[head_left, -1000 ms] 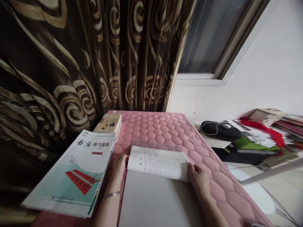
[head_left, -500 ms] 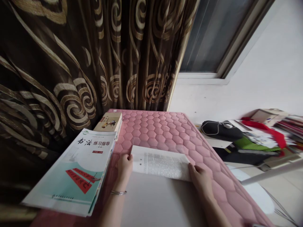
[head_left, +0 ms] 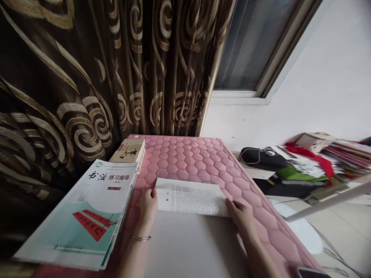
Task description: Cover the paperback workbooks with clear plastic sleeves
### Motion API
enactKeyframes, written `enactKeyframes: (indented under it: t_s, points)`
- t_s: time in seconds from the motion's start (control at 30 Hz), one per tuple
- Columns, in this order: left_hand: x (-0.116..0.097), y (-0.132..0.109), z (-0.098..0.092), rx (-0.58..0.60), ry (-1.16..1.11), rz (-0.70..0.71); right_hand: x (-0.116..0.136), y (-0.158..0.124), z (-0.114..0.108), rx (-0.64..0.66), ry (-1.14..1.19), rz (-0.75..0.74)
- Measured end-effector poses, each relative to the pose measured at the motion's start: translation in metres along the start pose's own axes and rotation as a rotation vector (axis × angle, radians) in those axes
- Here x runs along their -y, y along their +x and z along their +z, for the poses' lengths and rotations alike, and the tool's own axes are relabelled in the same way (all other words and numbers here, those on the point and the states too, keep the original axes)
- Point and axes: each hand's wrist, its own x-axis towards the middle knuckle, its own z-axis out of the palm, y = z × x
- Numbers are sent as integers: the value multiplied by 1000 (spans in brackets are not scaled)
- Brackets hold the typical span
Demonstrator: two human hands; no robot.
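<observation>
An open book (head_left: pixel 193 196) lies on the pink quilted mattress (head_left: pixel 185 154), with a page of small printed text showing. A plain pale grey sheet (head_left: pixel 191 239) covers the near part of that page; I cannot tell whether it is a cover or a loose sheet. Clear film seems to stick out past the far edge. My left hand (head_left: pixel 148 206), a silver bangle on its wrist, pinches the book's left edge. On the right edge, my right hand (head_left: pixel 240 212) is closed, thumb on top and fingers partly hidden.
To the left lies a stack of books topped by a green-and-white calligraphy workbook (head_left: pixel 87 216), with a smaller tan book (head_left: pixel 127 150) behind. A dark phone-like object (head_left: pixel 311 272) sits at the lower right. Patterned curtains (head_left: pixel 116 69) hang behind. Beyond the mattress stands a cluttered shelf (head_left: pixel 301 162).
The whole view has shifted slightly, so things appear further left. Both hands keep their hold on the book's edges. More of the phone-like object shows at the lower right.
</observation>
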Motion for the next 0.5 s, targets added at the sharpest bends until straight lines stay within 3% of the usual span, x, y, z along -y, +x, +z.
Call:
enactKeyframes:
  t_s: [0.23, 0.5]
  points:
    - [2, -2, 1, -16, -116, -2, -2, 4, 11, -81, -117, -15]
    - [5, 1, 7, -54, -66, 19, 0, -2, 5, -46, -95, -48]
